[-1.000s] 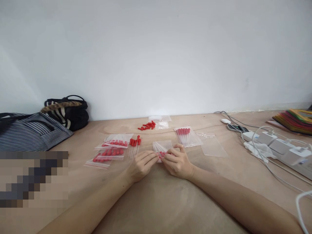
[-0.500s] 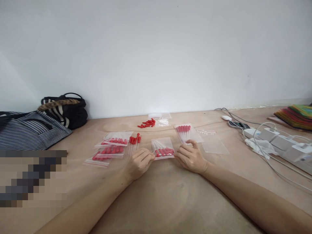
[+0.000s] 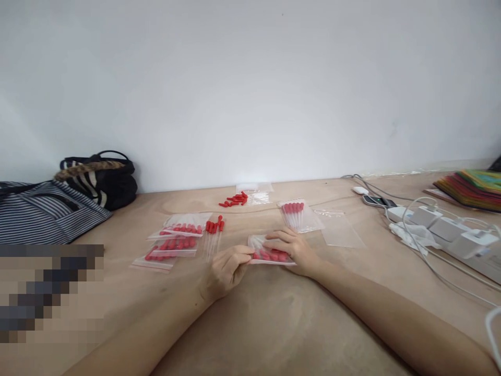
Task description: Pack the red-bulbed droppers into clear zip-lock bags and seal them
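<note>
A small clear zip bag (image 3: 270, 256) with several red-capped droppers inside lies at the middle, its zip edge towards me. My left hand (image 3: 227, 269) pinches the bag's left corner. Over the bag's right part rests my right hand (image 3: 291, 250), fingers extended and touching the plastic. Loose red-topped droppers (image 3: 213, 235) lie just beyond my left hand. Filled bags (image 3: 178, 243) overlap at the left. Another filled bag (image 3: 299, 215) sits beyond my right hand, beside a flat clear bag (image 3: 342, 230).
Red rubber caps (image 3: 235, 199) and clear slender pieces (image 3: 260, 197) lie near the wall. Striped (image 3: 50, 211) and black (image 3: 105, 180) bags stand at the left. At the right are a power strip with chargers (image 3: 450, 230), cables and colourful sheets (image 3: 469, 188).
My right hand has left the bag's right corner and moved over its top, fingers now spread out. The bag has shifted slightly right and nearer to me. My left hand keeps its pinch.
</note>
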`<state>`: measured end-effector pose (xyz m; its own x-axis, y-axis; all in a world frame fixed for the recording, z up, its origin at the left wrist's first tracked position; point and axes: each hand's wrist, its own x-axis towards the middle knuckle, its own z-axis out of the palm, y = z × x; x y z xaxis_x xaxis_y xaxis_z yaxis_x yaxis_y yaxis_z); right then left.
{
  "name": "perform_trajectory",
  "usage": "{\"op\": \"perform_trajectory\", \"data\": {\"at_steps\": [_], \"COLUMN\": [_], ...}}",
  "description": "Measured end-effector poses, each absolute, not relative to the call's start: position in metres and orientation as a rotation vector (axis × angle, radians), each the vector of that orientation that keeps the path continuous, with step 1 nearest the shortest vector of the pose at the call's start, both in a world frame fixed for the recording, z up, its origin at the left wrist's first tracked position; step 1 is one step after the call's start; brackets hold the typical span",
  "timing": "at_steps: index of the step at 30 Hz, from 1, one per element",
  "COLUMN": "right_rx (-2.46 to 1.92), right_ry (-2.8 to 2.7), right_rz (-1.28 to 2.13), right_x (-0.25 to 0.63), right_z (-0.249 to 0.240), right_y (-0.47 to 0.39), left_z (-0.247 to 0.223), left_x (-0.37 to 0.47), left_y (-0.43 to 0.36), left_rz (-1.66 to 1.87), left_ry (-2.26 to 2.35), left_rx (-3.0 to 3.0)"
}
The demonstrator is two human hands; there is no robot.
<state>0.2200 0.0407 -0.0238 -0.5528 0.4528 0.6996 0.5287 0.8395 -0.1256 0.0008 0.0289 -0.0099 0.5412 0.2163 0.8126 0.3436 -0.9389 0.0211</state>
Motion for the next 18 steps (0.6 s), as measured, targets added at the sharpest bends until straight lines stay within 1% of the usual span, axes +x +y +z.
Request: {"op": "perform_trajectory", "data": {"at_steps": [2, 4, 7, 9, 12, 15, 18], "right_rx": [-0.677, -0.738, -0.898, -1.018, -1.250, -1.546, -1.792], "right_ry": [-2.156, -1.947, -1.574, -1.409, -1.380, -1.414, -1.415], "right_rz": [0.089, 0.297, 0.589, 0.712, 0.775, 0.746, 0.556], "right_x": [0.219, 0.222, 0.238, 0.255, 0.283, 0.302, 0.313], "right_z": [-0.021, -0.017, -0.009, -0.007, -0.010, -0.016, -0.016], "right_y": [0.041, 0.044, 0.058, 0.071, 0.085, 0.090, 0.089], "left_z": [-0.011, -0.013, -0.017, -0.019, -0.021, -0.022, -0.019], "left_x": [0.001, 0.000, -0.002, -0.003, -0.004, -0.005, -0.004], "left_y": [0.028, 0.030, 0.035, 0.039, 0.041, 0.042, 0.040], "left_rz": [-1.425, -1.459, -1.368, -1.264, -1.181, -1.138, -1.143], "left_ry": [-0.561, -0.705, -0.964, -1.065, -1.080, -1.082, -1.084], "left_rx": [-2.611, -2.588, -2.673, -2.756, -2.817, -2.851, -2.847]}}
